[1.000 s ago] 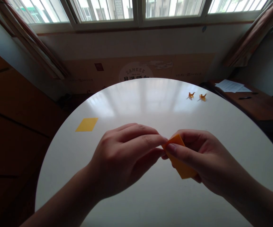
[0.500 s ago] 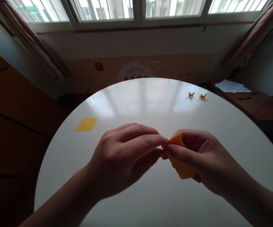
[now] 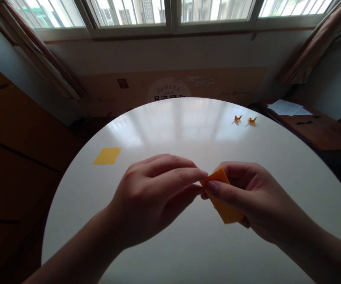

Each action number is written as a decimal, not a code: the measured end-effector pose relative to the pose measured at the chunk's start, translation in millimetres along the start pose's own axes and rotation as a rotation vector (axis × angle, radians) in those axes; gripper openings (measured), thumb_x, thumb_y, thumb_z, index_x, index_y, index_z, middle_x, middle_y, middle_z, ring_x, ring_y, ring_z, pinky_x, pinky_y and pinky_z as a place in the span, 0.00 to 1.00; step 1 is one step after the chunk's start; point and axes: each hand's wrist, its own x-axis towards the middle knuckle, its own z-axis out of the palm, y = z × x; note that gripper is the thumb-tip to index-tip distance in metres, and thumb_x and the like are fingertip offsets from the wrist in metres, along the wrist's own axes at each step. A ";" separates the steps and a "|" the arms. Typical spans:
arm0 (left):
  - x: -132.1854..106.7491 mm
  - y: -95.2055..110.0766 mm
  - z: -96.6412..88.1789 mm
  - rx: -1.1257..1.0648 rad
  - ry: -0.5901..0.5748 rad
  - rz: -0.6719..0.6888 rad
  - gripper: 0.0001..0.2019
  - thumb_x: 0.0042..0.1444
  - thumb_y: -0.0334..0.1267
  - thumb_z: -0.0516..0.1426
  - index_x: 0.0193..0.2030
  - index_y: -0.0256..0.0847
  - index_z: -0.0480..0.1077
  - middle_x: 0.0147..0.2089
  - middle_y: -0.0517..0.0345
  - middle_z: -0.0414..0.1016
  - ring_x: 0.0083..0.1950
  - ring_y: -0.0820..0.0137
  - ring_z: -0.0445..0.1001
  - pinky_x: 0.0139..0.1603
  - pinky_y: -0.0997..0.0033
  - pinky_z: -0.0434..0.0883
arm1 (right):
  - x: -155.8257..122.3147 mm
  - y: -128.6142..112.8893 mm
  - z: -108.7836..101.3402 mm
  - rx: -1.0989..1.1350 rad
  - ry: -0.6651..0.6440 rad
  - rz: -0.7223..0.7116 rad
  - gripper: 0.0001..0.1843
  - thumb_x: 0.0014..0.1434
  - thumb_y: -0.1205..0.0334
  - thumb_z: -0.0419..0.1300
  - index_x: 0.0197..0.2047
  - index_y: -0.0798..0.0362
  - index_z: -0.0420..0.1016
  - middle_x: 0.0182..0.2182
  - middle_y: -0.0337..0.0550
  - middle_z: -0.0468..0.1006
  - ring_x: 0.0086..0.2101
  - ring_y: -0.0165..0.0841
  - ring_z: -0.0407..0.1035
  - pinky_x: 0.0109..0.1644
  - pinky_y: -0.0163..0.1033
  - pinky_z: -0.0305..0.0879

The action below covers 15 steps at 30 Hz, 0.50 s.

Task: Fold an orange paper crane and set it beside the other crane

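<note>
A folded piece of orange origami paper (image 3: 227,211) is held up above the table between both hands. My right hand (image 3: 253,197) grips it, thumb across its front face and the other fingers behind. My left hand (image 3: 158,193) reaches in from the left, its thumb and fingertips pinching the paper's left corner. Part of the paper is covered by the right thumb. To the left on the table lies a flat yellow-orange paper sheet (image 3: 107,156). Two small folded orange paper birds (image 3: 237,118) stand at the far right of the tabletop.
The round white table (image 3: 170,134) fills the middle, its curved edge falling away on both sides. At right a brown wooden desk (image 3: 330,132) carries white printed papers (image 3: 287,107) and a dark object. Beyond the table are a wall with a printed panel (image 3: 232,83), curtains and windows.
Hardly anything differs. The whole view has shifted very slightly, and both hands keep the same hold on the folded orange paper.
</note>
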 end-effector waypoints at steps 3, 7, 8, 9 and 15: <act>0.0 0.6 -0.1 -0.001 -0.001 -0.006 0.07 0.57 0.30 0.64 0.42 0.43 0.77 0.40 0.56 0.82 0.37 0.70 0.80 0.37 0.73 0.81 | 0.0 0.2 -0.2 -0.002 0.001 -0.002 0.16 0.48 0.52 0.74 0.27 0.54 0.77 0.18 0.35 0.69 0.17 0.23 0.58 0.16 0.27 0.50; 0.0 1.6 0.0 0.002 0.001 -0.012 0.08 0.57 0.29 0.64 0.42 0.42 0.77 0.40 0.55 0.82 0.37 0.70 0.80 0.38 0.73 0.81 | -0.3 -1.2 0.0 -0.011 0.004 0.011 0.16 0.48 0.52 0.74 0.26 0.54 0.77 0.18 0.35 0.69 0.17 0.23 0.59 0.16 0.27 0.51; 0.1 1.6 0.1 0.002 0.003 -0.011 0.07 0.57 0.29 0.64 0.42 0.42 0.77 0.39 0.55 0.82 0.37 0.70 0.80 0.38 0.73 0.81 | -0.3 -1.5 0.0 -0.012 0.006 0.012 0.16 0.48 0.52 0.74 0.26 0.54 0.77 0.18 0.35 0.69 0.17 0.23 0.59 0.16 0.27 0.51; 0.1 1.5 0.2 0.001 0.004 -0.010 0.07 0.57 0.29 0.63 0.42 0.42 0.77 0.39 0.55 0.82 0.37 0.70 0.81 0.38 0.73 0.81 | -0.3 -1.5 -0.1 -0.014 0.009 0.013 0.16 0.48 0.52 0.74 0.26 0.54 0.76 0.18 0.35 0.69 0.17 0.24 0.59 0.16 0.27 0.51; 0.2 0.6 0.5 -0.003 0.008 -0.009 0.06 0.57 0.30 0.63 0.42 0.42 0.77 0.39 0.55 0.82 0.36 0.70 0.80 0.38 0.73 0.81 | 0.3 0.2 -1.0 -0.015 0.008 0.003 0.16 0.48 0.52 0.74 0.25 0.54 0.76 0.18 0.35 0.70 0.17 0.24 0.60 0.15 0.27 0.50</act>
